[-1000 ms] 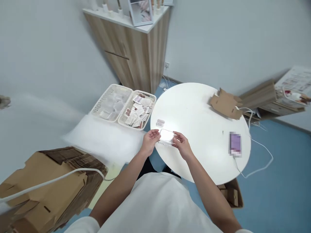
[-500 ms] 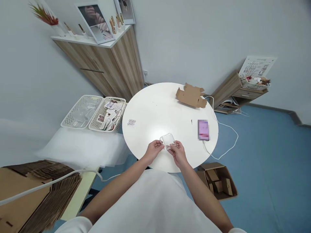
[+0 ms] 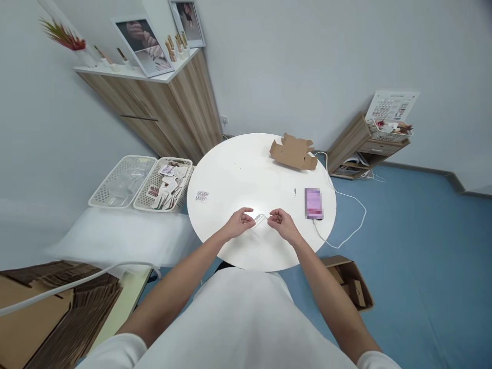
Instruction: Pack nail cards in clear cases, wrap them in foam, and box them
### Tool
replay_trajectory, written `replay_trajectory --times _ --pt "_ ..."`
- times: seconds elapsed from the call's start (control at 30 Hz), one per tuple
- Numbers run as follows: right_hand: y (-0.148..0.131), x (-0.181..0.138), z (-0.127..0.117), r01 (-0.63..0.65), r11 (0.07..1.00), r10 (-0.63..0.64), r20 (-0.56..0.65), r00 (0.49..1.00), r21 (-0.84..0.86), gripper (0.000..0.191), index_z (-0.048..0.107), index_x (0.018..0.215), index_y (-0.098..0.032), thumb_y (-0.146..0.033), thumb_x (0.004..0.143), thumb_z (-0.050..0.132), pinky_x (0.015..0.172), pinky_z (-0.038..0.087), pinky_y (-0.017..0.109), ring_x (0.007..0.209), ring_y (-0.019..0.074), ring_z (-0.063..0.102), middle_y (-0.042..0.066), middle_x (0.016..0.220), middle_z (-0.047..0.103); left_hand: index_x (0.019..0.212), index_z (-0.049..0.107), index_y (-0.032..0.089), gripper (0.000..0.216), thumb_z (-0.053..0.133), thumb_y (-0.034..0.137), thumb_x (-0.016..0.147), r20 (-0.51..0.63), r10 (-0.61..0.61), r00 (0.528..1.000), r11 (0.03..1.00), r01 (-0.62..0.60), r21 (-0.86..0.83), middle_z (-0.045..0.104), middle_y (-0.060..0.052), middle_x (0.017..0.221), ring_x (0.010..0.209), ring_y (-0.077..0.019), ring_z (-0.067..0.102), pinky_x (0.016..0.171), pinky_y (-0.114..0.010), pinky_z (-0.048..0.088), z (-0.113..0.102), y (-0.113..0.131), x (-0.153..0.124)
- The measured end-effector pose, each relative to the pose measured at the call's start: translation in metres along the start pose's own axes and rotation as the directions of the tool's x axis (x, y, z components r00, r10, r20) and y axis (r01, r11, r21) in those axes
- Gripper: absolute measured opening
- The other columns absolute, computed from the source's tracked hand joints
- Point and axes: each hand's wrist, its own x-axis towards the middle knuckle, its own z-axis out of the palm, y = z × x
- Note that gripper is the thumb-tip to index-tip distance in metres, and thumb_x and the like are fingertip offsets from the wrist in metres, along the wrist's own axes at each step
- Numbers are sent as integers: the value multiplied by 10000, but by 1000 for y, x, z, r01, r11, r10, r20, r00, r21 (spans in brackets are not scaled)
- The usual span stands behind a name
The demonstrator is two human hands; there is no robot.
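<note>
A small clear plastic case (image 3: 261, 220) is held low over the near part of the white round table (image 3: 230, 169). It appears tilted, so mostly its thin edges show. My left hand (image 3: 241, 223) pinches its left edge between thumb and fingers. At the opposite edge, my right hand (image 3: 283, 224) grips it the same way. To the left on the tabletop lies a small clear sheet of press-on nails (image 3: 202, 196).
A flattened cardboard box (image 3: 294, 152) lies at the table's far right, with a phone (image 3: 314, 203) on a white cable nearer. White baskets (image 3: 140, 202) stand left, one holding cards. An open carton (image 3: 355, 287) sits on the floor, right. Stacked cardboard (image 3: 73, 318) is lower left.
The clear case has turned from lying face-up to nearly edge-on. My hands have shifted around its edges, the right one moving off its front corner. The whole view has swung slightly.
</note>
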Motion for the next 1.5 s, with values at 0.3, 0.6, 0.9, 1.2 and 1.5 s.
replay_trajectory --times 0.3,0.6,0.9,1.2,1.5 --pt "32 -21 24 -3 987 30 -169 985 160 271 468 848 -218 -376 668 593 688 455 316 672 121 557 -2 816 550 939 541 180 366 673 362 650 -73 -49 996 982 34 -185 585 -2 742 733 -143 609 736 -312 440 16 -27 -19" --pt "7 -52 0 393 711 -277 282 919 -583 509 511 1012 -252 -295 554 730 959 333 460 1273 275 273 86 1407 258 1060 474 194 551 704 391 599 -72 -23 997 994 15 -107 623 9 660 662 -151 605 723 -331 428 13 -20 -20" --pt "13 -44 0 473 608 -375 294 879 -637 363 484 933 -223 -232 602 634 903 396 411 1176 258 419 119 1287 416 1219 412 271 794 765 330 510 107 159 981 983 -167 71 576 -36 950 881 -180 568 817 -341 409 14 -22 -28" --pt "5 -45 -4 529 618 -408 337 848 -582 359 491 920 -223 -266 597 641 873 419 392 1134 254 462 119 1259 452 1272 392 283 831 756 345 527 198 349 916 850 -399 344 547 -28 949 781 -149 518 765 -316 438 13 -11 -29" --pt "10 -46 -13 543 614 -441 322 838 -573 494 489 1056 -193 -291 601 652 906 414 384 1149 247 455 122 1258 468 1270 359 244 813 738 320 555 262 317 912 832 -400 384 528 -26 949 775 -131 505 744 -314 455 19 -7 -27"
